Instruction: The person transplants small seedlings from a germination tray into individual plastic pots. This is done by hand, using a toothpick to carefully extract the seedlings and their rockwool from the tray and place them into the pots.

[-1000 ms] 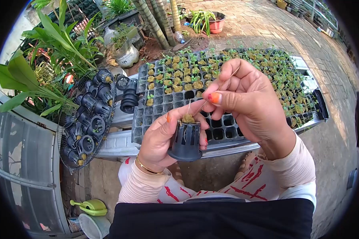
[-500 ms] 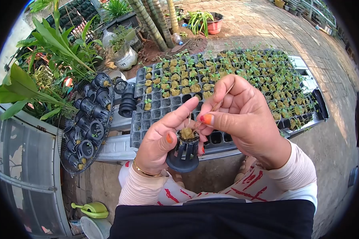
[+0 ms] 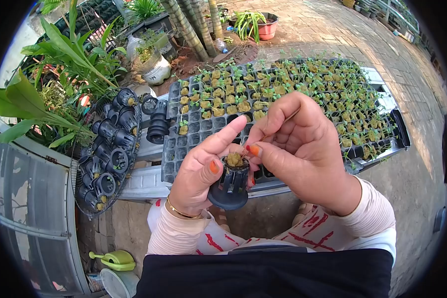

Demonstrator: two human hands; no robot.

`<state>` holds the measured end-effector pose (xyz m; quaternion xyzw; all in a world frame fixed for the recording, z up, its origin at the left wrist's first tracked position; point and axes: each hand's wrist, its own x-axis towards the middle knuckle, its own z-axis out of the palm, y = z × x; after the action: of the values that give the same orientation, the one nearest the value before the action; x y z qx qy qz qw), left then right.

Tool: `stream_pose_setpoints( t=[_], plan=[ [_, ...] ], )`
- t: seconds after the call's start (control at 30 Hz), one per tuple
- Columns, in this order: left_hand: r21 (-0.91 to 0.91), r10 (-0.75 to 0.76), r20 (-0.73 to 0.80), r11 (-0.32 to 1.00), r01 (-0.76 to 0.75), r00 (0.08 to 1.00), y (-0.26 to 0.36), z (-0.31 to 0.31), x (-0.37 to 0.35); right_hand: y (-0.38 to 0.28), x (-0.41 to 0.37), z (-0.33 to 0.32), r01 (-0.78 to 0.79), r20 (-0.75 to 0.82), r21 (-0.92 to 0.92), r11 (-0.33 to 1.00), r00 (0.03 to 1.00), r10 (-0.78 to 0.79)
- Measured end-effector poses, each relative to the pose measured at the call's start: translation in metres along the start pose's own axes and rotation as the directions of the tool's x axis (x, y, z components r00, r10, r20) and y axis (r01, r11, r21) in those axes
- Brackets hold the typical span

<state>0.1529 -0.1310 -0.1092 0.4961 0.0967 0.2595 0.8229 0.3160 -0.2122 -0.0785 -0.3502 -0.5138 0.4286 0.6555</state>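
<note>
My left hand (image 3: 196, 171) is closed round a black net pot (image 3: 228, 196), held upside down with its wide rim lowest. A yellowish-brown growing plug (image 3: 234, 159) pokes out of the slotted end that faces up. Just right of the plug, my right hand (image 3: 308, 151) pinches a thin brown stick (image 3: 269, 136) between thumb and forefinger, its tip close to the plug. Whether the tip touches the plug is hidden by the fingers. Behind both hands lies a black seedling tray (image 3: 182, 155), with sprouts in brown plugs filling many cells.
A wire basket (image 3: 138, 149) of black net pots stands left of the tray, with a stack of net pots (image 3: 158, 129) between them. A green watering can (image 3: 118, 260) and a whitish bucket (image 3: 119, 284) are on the floor at lower left. Potted plants (image 3: 266, 31) stand beyond.
The net pot has risen slightly. My right fingertips have moved a little left and down, closer to the plug.
</note>
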Motion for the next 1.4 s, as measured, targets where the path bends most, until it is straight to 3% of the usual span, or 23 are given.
stream_pose_setpoints(
  t=[0.07,0.2,0.27,0.5,0.7,0.77,0.9,0.97,1.0,1.1,1.17,1.4],
  plan=[
    [0.012,0.002,-0.007,1.000,-0.002,1.000,0.000,0.000,0.001,0.001,-0.001,-0.001,0.054,0.025,-0.161,0.985,0.998,-0.050],
    [-0.018,0.011,0.004,1.000,-0.011,1.000,-0.002,-0.001,-0.001,-0.001,0.000,-0.001,0.071,0.028,-0.131,0.989,0.997,-0.068],
    [-0.039,0.018,0.015,0.999,-0.017,1.000,-0.001,0.000,-0.001,-0.005,0.003,-0.003,-0.042,-0.005,0.168,0.985,0.999,0.043],
    [-0.055,0.025,-0.006,0.998,-0.025,1.000,0.001,0.002,0.000,0.003,0.005,-0.003,-0.053,-0.021,0.249,0.967,0.998,0.060],
    [-0.029,0.032,-0.016,0.999,-0.032,0.999,-0.001,0.001,0.000,-0.002,0.003,0.000,-0.049,-0.017,0.139,0.989,0.999,0.052],
    [-0.021,0.038,-0.020,0.999,-0.039,0.999,-0.001,0.002,0.000,-0.003,0.001,0.001,0.026,0.016,-0.069,0.997,1.000,-0.025],
    [-0.014,0.025,-0.014,1.000,-0.025,1.000,-0.002,0.000,0.001,-0.002,-0.002,0.003,0.071,0.024,-0.232,0.970,0.997,-0.067],
    [-0.007,0.025,-0.013,1.000,-0.025,1.000,-0.004,-0.002,0.002,0.004,-0.001,0.002,0.248,0.087,-0.373,0.894,0.969,-0.232],
    [-0.013,0.023,-0.010,1.000,-0.023,1.000,-0.005,-0.004,0.003,0.002,-0.001,0.001,0.247,0.086,-0.373,0.894,0.969,-0.232],
    [-0.037,0.028,0.005,0.999,-0.028,1.000,-0.004,-0.002,0.002,-0.004,0.003,-0.004,0.162,0.096,-0.277,0.947,0.985,-0.140],
    [-0.057,0.038,0.013,0.998,-0.037,0.999,-0.002,-0.001,0.001,-0.002,0.006,-0.007,-0.019,0.038,0.174,0.984,0.999,0.013],
    [-0.069,0.038,0.007,0.997,-0.037,0.999,-0.003,-0.001,0.001,0.004,0.007,-0.008,-0.038,0.043,0.204,0.978,0.999,0.030]
  ],
)
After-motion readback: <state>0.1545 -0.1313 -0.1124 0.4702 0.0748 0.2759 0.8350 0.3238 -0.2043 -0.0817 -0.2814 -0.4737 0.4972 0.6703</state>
